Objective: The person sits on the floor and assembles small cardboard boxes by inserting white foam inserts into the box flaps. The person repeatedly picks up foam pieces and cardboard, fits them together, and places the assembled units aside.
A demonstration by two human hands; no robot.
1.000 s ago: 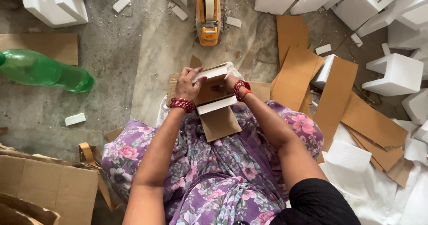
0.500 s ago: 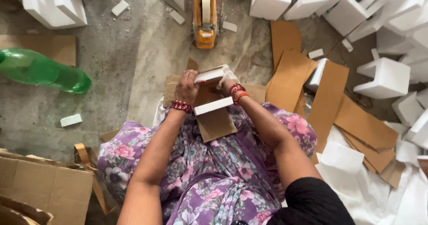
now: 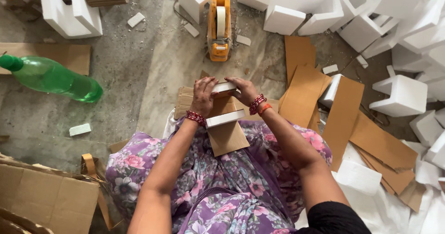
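I sit on the floor with a small brown cardboard box (image 3: 225, 123) over my lap, fitted with white foam strips at its far and near ends. My left hand (image 3: 202, 95) grips the box's far left corner, fingers curled over the far foam strip (image 3: 224, 87). My right hand (image 3: 243, 90) holds the far right corner of the same strip. A second foam strip (image 3: 225, 118) lies across the box nearer to me. A cardboard flap (image 3: 228, 139) hangs toward my lap.
An orange tape dispenser (image 3: 219, 28) stands on the floor ahead. A green plastic bottle (image 3: 51, 79) lies at left. White foam blocks (image 3: 371, 21) pile up at the back right, flat cardboard sheets (image 3: 343, 113) at right, a large carton (image 3: 41, 197) at near left.
Both hands stay on the box's far end. The view has shifted slightly; the box looks barely moved.
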